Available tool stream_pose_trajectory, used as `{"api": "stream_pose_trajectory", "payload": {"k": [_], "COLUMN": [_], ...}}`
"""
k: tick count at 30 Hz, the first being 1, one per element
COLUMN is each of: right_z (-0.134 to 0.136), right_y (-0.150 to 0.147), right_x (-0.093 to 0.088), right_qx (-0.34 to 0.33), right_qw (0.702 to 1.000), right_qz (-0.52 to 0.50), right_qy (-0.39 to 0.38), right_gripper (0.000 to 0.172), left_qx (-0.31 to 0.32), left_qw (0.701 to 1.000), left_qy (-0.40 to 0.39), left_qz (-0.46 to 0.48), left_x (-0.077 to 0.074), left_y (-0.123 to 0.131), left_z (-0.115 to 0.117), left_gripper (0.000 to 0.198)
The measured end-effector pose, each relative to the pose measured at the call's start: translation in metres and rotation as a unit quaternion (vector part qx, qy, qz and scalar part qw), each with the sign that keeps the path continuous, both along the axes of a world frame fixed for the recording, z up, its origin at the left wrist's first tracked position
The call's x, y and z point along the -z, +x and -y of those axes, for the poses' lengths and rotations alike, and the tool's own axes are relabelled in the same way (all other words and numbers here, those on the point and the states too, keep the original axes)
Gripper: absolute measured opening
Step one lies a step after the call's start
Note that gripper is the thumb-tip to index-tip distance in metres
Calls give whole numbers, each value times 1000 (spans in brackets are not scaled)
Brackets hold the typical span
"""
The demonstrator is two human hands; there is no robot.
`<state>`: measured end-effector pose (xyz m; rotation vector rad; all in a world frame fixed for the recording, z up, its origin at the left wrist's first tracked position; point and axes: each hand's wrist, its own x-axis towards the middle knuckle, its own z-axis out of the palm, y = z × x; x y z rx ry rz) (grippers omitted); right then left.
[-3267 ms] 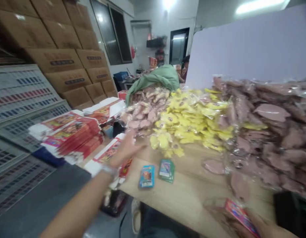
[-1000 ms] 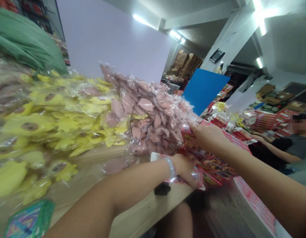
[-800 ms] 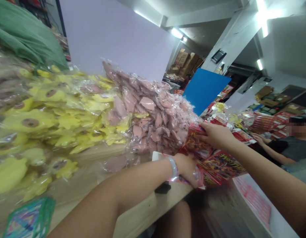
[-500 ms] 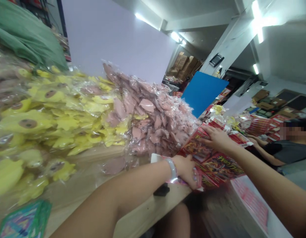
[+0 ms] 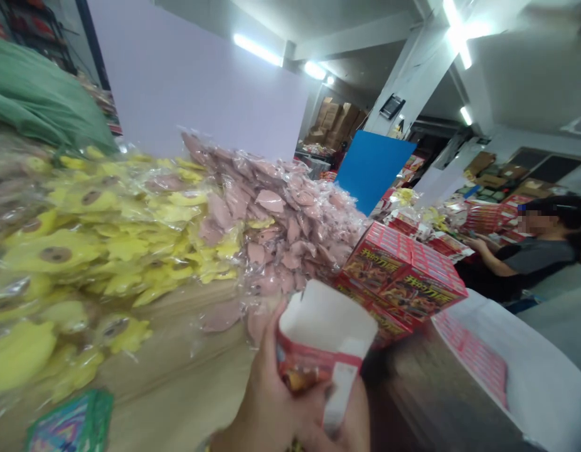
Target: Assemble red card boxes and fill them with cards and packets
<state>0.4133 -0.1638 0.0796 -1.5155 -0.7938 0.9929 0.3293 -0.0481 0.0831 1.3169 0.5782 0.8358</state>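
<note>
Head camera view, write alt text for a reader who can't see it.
The left hand and right hand hold an open red-and-white cardboard box beside bagged pink and yellow items heaped on a wooden table. Red printed boxes stand nearby; another person works beyond them.

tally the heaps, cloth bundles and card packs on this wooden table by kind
heaps of bagged yellow items: 1
heaps of bagged pink items: 1
green cloth bundles: 1
card packs: 1
total: 4
</note>
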Motion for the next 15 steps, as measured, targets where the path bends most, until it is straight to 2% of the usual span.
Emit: {"api": "stream_pose_trajectory", "payload": {"k": [2,3,4,6,8,10,12,15], "right_z": [6,7,8,8,5,3,1,0], "right_y": [-22,-28,-31,-35,-38,-42,-44,-46], "right_x": [32,43,50,55,51,40,24,7], "right_qx": [12,35,59,124,178,184,148,77], "right_qw": [998,996,992,983,973,967,962,950], "right_qz": [-54,-83,-112,-134,-144,-178,-228,-301], "right_qy": [-11,-17,-24,-28,-8,11,8,-8], "right_gripper": [42,38,38,44,53,59,60,53], "left_qx": [10,17,25,39,31,11,-16,-41], "left_qw": [994,991,990,993,992,985,979,972], "left_qy": [-103,-126,-126,-79,-9,45,83,130], "left_qz": [-29,-41,-49,-75,-121,-165,-186,-189], "left_x": [17,24,29,36,37,35,32,29], "left_y": [-20,-29,-37,-53,-67,-80,-93,-112], "left_z": [15,19,22,25,29,35,43,49], "left_gripper": [81,69,58,43,42,52,60,58]}}
